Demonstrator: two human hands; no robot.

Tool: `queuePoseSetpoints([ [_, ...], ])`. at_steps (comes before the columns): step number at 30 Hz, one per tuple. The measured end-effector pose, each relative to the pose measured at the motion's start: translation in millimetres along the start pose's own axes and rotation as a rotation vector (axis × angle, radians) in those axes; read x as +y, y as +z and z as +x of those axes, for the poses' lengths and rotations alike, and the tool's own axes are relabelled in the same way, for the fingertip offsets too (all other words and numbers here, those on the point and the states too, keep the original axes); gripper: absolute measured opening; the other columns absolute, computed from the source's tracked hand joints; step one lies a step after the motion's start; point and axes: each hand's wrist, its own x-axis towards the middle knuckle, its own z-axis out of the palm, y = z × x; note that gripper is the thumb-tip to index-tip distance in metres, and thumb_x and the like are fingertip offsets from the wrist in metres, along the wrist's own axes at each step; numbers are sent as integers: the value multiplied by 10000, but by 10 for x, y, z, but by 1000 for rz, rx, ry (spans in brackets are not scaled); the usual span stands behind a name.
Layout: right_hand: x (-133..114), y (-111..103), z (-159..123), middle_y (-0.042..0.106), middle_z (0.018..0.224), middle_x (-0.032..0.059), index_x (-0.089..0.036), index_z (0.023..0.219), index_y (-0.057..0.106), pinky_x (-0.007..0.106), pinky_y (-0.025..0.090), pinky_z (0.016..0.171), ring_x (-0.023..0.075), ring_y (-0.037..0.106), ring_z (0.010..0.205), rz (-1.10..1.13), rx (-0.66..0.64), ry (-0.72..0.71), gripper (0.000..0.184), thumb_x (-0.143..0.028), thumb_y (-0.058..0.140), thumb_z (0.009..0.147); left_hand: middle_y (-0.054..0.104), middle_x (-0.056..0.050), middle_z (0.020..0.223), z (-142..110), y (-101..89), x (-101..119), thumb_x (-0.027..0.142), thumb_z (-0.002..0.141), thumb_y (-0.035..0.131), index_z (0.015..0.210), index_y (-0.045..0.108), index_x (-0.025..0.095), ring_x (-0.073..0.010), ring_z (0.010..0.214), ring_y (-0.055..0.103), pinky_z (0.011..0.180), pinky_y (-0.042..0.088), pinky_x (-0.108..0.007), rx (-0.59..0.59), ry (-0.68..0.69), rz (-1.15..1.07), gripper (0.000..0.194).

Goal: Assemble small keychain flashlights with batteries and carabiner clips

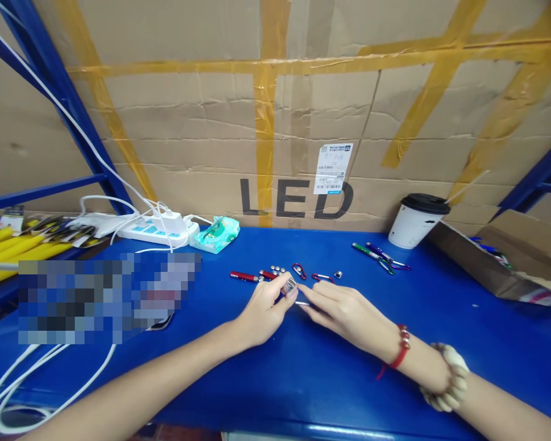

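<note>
Above the middle of the blue tabletop, my left hand (262, 309) is closed, pinching a small shiny silver metal piece (291, 284) between thumb and index finger. My right hand (344, 311) meets it from the right, its fingertips close against that piece. At the right thumb tip a thin silver piece (302, 303) sticks out; most of it is hidden. Just behind the hands lie a red metal tube (243, 276), a second red tube (268, 275) partly covered by my left hand, several button cells (278, 269), two red carabiners (299, 271) and a small silver part (338, 274).
Green (371, 255) and purple keychain lights (388, 255) lie at the back right, near a lidded paper cup (416, 223) and an open cardboard box (509, 275). To the left are a power strip (153, 231), a wipes packet (217, 234), yellow-handled items (22, 248) and white cables (59, 404).
</note>
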Motion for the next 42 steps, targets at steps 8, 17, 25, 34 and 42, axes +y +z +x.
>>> queuePoseSetpoints([
  [8, -12, 23, -10, 532, 669, 39, -90, 959, 569, 253, 435, 555, 141, 484, 600, 34, 15, -6, 267, -242, 351, 936, 335, 45, 576, -30, -13, 0, 306, 879, 378, 655, 321, 169, -87, 553, 297, 536, 241, -223, -32, 19, 26, 270],
  [17, -32, -20, 17, 493, 629, 27, -114, 811, 556, 240, 397, 551, 131, 449, 575, 102, 37, 42, 234, -207, 374, 925, 356, 44, 600, -43, 36, -16, 281, 884, 376, 671, 315, 171, -86, 559, 304, 546, 259, -222, -58, 9, -2, 247],
  [25, 89, -37, -15, 542, 696, 53, -90, 960, 579, 258, 425, 595, 144, 483, 633, 70, 102, 92, 213, -212, 412, 912, 347, 46, 637, -50, 46, 64, 307, 880, 401, 772, 359, 176, -87, 577, 312, 562, 278, -223, -22, -5, -100, 175],
  [34, 53, -91, -3, 553, 740, 55, -103, 1083, 533, 258, 441, 620, 135, 481, 662, 90, 282, 87, 217, -144, 470, 879, 421, 36, 602, -60, 75, 44, 384, 910, 331, 755, 385, 166, -88, 559, 378, 578, 323, -223, -200, -29, -190, 272],
  [42, 37, -18, -49, 560, 762, 63, -112, 1118, 517, 271, 460, 634, 144, 488, 695, 101, 210, 67, 239, -180, 440, 902, 483, 13, 588, -60, 63, 68, 368, 909, 311, 661, 436, 155, -93, 547, 422, 578, 341, -224, -232, 9, -103, 350],
])
